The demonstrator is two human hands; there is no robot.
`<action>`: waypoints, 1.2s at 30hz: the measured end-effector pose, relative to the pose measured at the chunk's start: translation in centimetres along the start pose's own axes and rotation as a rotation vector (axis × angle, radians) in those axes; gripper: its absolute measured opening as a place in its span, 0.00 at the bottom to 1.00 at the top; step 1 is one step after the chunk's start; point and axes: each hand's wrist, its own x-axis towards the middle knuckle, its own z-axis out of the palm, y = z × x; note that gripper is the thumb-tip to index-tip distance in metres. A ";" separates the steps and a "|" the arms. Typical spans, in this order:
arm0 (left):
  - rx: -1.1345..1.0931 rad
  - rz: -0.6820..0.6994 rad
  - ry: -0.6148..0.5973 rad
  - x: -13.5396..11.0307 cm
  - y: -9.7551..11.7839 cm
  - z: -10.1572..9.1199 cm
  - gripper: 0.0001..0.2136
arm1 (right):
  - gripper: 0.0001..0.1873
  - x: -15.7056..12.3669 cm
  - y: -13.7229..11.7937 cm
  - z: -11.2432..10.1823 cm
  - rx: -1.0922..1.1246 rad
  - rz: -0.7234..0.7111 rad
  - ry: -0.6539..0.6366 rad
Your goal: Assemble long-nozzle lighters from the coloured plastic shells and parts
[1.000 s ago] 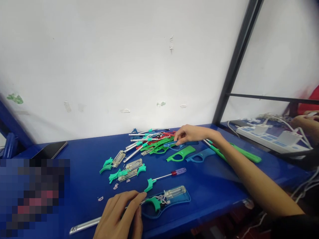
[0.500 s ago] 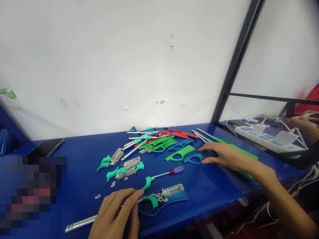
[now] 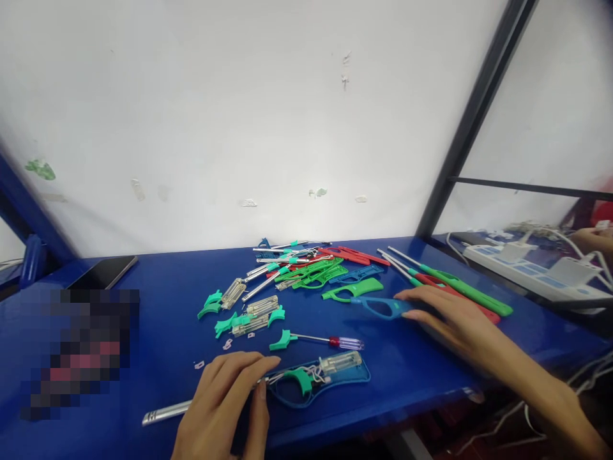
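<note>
Right grip (image 3: 447,319): blue shell (image 3: 399,308) lengthwise leftward

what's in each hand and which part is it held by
Right hand: a blue handle shell, by its wide end. Left hand: an opened lighter, around the rear of its metal tube.
</note>
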 end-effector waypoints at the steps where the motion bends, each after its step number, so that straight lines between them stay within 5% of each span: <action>1: 0.001 -0.007 0.000 0.0 0.0 0.0 0.13 | 0.20 0.0 -0.1 -0.1 -0.010 -0.009 0.068; 5: 0.014 -0.042 -0.009 -0.1 0.1 -0.5 0.17 | 0.18 -0.5 -3.5 0.0 0.051 -0.076 0.204; 12: -0.007 -0.062 -0.011 0.1 0.5 -0.7 0.21 | 0.12 0.1 -10.7 2.0 0.259 -0.143 -0.086; 21: -0.006 -0.063 -0.021 0.2 0.3 -0.7 0.17 | 0.13 3.3 -10.0 2.5 0.270 -0.165 -0.068; 29: 0.020 -0.060 -0.054 -0.4 -0.2 -0.6 0.14 | 0.15 4.2 -10.9 2.9 0.344 -0.180 -0.224; 36: 0.052 -0.016 -0.121 0.3 0.3 -0.7 0.18 | 0.15 4.8 -10.6 2.9 0.328 -0.191 -0.177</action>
